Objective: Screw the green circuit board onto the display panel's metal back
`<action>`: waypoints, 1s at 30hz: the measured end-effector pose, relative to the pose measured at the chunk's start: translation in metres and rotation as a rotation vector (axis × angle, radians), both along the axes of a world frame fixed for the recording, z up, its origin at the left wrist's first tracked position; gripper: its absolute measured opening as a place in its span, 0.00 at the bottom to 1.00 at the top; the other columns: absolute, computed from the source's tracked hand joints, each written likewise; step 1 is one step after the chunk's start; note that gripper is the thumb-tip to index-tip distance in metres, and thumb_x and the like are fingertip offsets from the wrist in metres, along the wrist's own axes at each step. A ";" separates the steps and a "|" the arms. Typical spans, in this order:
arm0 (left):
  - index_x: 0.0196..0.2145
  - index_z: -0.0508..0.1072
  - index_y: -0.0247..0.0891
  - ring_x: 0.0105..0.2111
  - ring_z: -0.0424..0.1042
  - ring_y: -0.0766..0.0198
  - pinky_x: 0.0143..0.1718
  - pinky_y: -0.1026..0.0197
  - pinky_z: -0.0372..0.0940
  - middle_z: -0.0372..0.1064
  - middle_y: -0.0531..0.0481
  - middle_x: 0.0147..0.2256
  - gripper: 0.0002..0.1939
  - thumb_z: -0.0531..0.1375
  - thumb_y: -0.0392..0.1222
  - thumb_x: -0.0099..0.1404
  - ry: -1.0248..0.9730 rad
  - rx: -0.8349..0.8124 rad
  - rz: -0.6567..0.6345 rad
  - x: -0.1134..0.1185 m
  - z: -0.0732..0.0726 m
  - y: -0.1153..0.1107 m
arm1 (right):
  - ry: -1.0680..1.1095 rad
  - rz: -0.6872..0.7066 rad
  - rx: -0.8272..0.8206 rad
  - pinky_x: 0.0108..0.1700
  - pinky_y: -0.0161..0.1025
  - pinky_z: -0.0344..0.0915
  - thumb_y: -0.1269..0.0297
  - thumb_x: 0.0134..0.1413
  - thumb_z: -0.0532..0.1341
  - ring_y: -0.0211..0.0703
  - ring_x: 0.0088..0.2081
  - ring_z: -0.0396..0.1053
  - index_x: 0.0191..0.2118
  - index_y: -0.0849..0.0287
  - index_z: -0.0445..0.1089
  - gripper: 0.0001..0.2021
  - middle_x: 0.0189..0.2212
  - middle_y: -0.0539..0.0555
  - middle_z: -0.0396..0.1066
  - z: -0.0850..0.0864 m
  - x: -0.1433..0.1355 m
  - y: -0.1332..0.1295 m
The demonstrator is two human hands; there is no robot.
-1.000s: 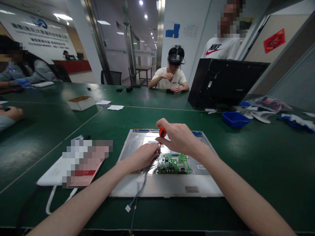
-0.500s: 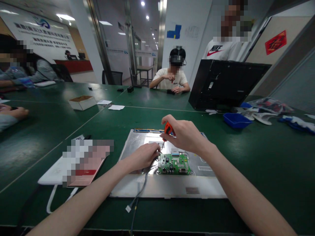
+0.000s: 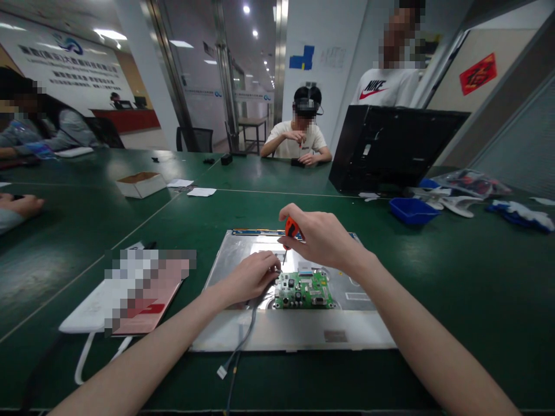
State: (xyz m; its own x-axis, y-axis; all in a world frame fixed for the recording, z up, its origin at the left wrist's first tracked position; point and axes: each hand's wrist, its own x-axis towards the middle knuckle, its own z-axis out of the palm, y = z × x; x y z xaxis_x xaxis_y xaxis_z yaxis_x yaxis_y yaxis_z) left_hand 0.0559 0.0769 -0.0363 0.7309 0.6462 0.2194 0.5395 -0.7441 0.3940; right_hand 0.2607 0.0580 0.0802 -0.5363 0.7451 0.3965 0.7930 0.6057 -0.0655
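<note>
My right hand (image 3: 323,234) grips the orange and black handle of a screwdriver (image 3: 292,229), its thin shaft pointing down at the upper left corner of a green circuit board (image 3: 303,290). Close by that same corner, the fingers of my left hand (image 3: 255,274) are pinched together near the screwdriver's tip; whatever they hold is too small or hidden to make out. The board lies on the silver metal back of a display panel (image 3: 286,332). Grey cables (image 3: 245,341) run from under my left hand over the panel's front edge, one ending in a white plug (image 3: 222,372).
Left of the panel lie a white device with a cable (image 3: 82,312) and a pink item (image 3: 150,309). Farther off are an open cardboard box (image 3: 142,185), a black monitor housing (image 3: 394,150), a blue tray (image 3: 414,211) and gloves (image 3: 520,215). Other people are around the table.
The whole view has shifted slightly, so things appear a little farther left. Both hands keep nearly the same place at the board's corner, with the screwdriver still in my right hand.
</note>
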 end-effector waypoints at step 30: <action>0.36 0.67 0.37 0.35 0.67 0.59 0.36 0.58 0.61 0.69 0.47 0.37 0.04 0.52 0.34 0.69 -0.033 -0.089 0.073 0.005 -0.005 0.004 | -0.009 0.058 -0.052 0.29 0.36 0.47 0.60 0.61 0.58 0.43 0.31 0.71 0.49 0.55 0.60 0.13 0.34 0.52 0.75 -0.007 -0.009 -0.001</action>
